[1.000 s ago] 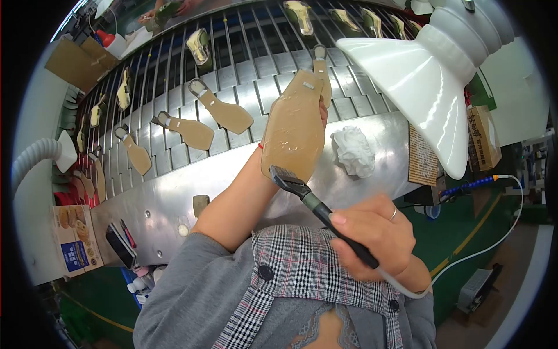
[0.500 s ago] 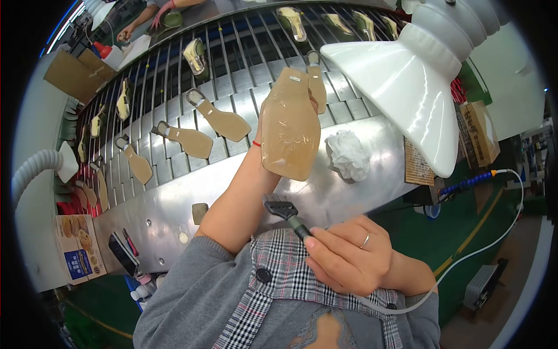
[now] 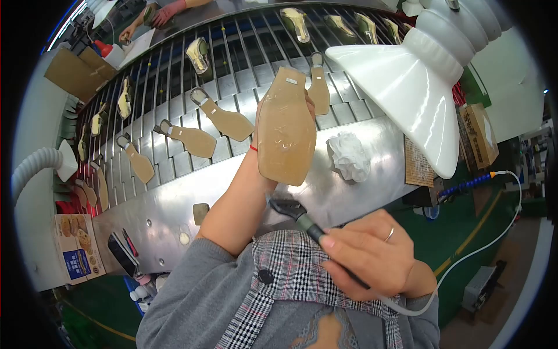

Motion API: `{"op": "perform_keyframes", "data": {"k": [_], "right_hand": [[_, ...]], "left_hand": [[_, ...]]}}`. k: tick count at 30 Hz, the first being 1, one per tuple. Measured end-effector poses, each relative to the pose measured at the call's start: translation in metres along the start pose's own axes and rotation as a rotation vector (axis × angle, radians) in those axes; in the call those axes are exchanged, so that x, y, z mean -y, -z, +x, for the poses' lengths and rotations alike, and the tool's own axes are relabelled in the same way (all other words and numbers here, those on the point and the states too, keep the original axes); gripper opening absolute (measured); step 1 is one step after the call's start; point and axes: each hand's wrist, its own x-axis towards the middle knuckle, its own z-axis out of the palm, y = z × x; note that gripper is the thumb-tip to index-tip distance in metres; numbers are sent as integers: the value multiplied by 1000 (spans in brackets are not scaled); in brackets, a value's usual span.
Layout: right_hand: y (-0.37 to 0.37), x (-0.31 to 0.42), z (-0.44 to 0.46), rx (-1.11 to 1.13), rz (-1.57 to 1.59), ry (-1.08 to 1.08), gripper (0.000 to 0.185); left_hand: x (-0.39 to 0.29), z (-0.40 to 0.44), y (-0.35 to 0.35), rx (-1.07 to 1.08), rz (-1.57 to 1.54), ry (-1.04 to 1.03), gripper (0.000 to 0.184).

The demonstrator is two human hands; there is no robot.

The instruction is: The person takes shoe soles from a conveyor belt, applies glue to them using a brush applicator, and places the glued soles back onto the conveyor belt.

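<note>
A tan shoe sole (image 3: 286, 134) with glossy wet-looking streaks is held up over the metal table edge. Behind it, my left hand (image 3: 257, 129) is closed on the sole, mostly hidden, with fingertips showing at its right edge. My right hand (image 3: 375, 253) grips a glue brush (image 3: 308, 224) with a wide black head, a dark green and black handle and a pale hose at its rear. The brush head lies below the sole, apart from it. A crumpled white cloth (image 3: 349, 156) rests right of the sole.
Several tan soles (image 3: 229, 123) lie on the slatted conveyor (image 3: 174, 168), with shoe uppers (image 3: 198, 56) on the rods beyond. A white funnel hood (image 3: 401, 87) hangs at right. Across the line, a co-worker's gloved hand (image 3: 168, 13) is visible. A phone (image 3: 121, 253) stands at lower left.
My right hand and the brush have shifted right, the brush tilting more. The sole has moved slightly left and down with my left hand. The co-worker's hands have moved.
</note>
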Motion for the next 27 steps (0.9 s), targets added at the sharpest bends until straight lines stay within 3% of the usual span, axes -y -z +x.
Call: {"op": "perform_keyframes", "data": {"k": [3,6,7,10,14,15,19,23,27], "right_hand": [[-2,-12,4,-41,-110,-43,28],[-7,-6,1,40,173,-67,33],[-2,-2,5,51,268,-137,26],[3,-10,8,-140,86,-216,23],[-10,-9,18,-128,-91,-215,23],[-14,-9,18,-119,-139,-100,23],[-16,15,17,1,186,-46,28],[-12,-7,20,-169,-123,-150,26],[-18,7,17,-22,160,-125,28]], "left_hand": [[-7,3,3,52,129,-17,21],[-8,0,-1,57,360,-114,19],[-7,-2,-5,47,448,-154,18],[-7,-3,-14,89,617,-154,22],[6,-5,-22,65,626,-219,29],[6,-4,-22,20,625,-263,34],[15,-7,-31,-238,765,-465,38],[17,-5,-34,-232,781,-537,38],[6,-10,-27,-100,738,-469,38]]}}
